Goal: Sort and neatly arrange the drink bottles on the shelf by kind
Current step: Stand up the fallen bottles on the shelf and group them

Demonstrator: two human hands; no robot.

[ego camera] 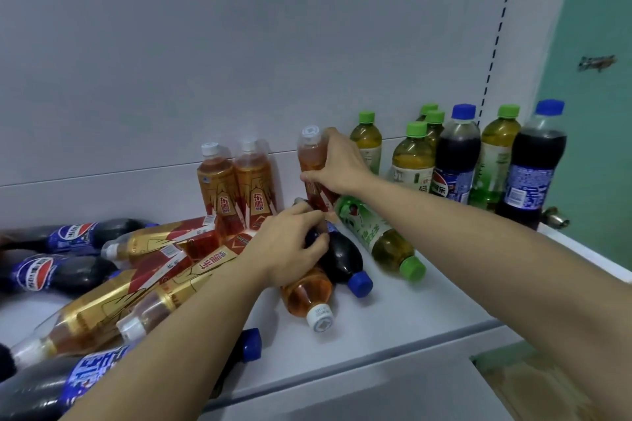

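An upright amber bottle (313, 167) is gripped around its middle by the right hand (337, 167), just right of two standing amber bottles (236, 181) near the back panel (239, 61). A lying cola bottle (338, 258) is clasped by the curled fingers (313, 243) of the left hand (290, 246). Amber and cola bottles are heaped at left on the shelf (427, 311). Green-capped tea bottles (413, 161) and upright colas (456, 154) are crowded far right. Bare shelf is seen along the near right edge.
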